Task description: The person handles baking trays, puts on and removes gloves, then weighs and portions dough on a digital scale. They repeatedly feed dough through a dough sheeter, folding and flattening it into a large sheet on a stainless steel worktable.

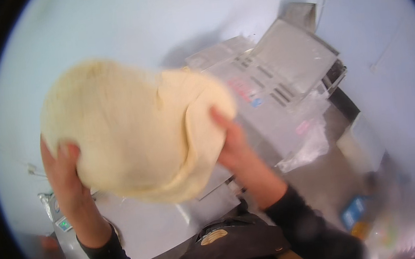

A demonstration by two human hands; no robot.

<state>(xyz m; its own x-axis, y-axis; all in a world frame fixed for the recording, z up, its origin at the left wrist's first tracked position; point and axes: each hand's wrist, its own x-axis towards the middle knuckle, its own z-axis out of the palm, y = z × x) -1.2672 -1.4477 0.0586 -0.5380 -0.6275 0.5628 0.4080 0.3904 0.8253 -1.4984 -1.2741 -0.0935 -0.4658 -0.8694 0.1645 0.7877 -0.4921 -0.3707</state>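
Observation:
A large, soft mass of pale yellow dough [116, 118], folded over along its right side, is held up in front of me, slightly blurred. My left hand [65, 168] grips its left edge, thumb on the face and fingers around the side. My right hand [234, 144] grips the right edge at the fold, thumb on the face and its other fingers hidden behind the dough. The steel worktable [142, 230] is behind and below the dough.
A grey steel machine [295, 51] stands at back right beside crumpled plastic [309, 147]. A scale [62, 223] sits at the table's left. A white bin [358, 142] and a blue object [353, 213] are at right. Pale walls surround the table.

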